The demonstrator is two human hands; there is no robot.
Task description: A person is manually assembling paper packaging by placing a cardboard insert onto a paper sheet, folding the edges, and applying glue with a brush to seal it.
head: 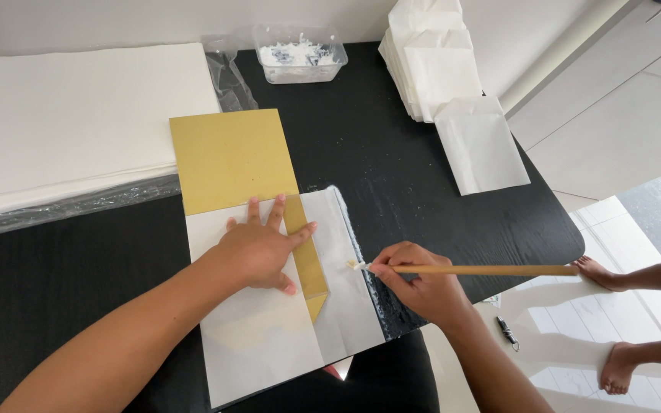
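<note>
Far left: big stack of white sheets [78, 115] lies along the table's back-left part, clear plastic wrap [70, 205] poking out under its front edge. Black table [422, 176] carries everything. Next right, gold paper [227, 159] lies flat, its lower part tucked under a folded white sheet [262, 336], with a gold strip [306, 256] showing along the fold and ending in a point near the bottom. Left hand [258, 251] sits flat on the white sheet, fingers spread wide, palm down, pressing; grips nothing, fingertips touching the gold paper's lower edge and the strip. Behind, at the table's back edge: clear plastic tub [300, 53] with white paste inside. Wet smear [357, 229] runs along the white sheet's right edge onto the table. Right hand [418, 287] is curled closed around a thin wooden brush [483, 270], pinched near the bristle end; bristles touch the white sheet's right edge, handle points right past the table edge. Back right: pile of white folded papers [430, 57], one single piece [482, 149] lying just in front of it. Far right, on the tiled floor: another person's bare feet [613, 321], well apart from the work.
</note>
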